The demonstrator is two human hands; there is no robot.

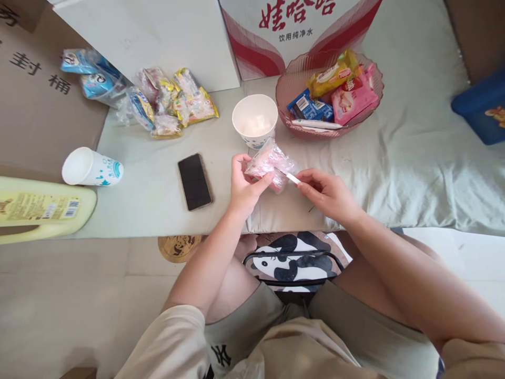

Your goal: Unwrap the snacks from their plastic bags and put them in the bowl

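My left hand (248, 184) grips a pink snack packet wrapped in crinkled clear plastic (265, 160), thumb across its front. In my right hand (325, 192), pinched between thumb and fingers, is a thin white-handled tool (292, 178). Its narrow dark tip points left and meets the plastic; whether it goes through I cannot tell. Just behind the packet stands a white paper bowl (255, 118), its lower front partly hidden by the packet. To the right of the bowl, a pink ribbed glass bowl (286, 100) holds several wrapped snacks and a white pen-like stick (316, 124).
A black phone (195, 182) lies left of my hands. Farther left are a tipped paper cup (92, 167) and a yellow jug (47, 208). Snack packets (169, 102) lie before a white box (153, 37). A blue container (481, 108) is at the right edge.
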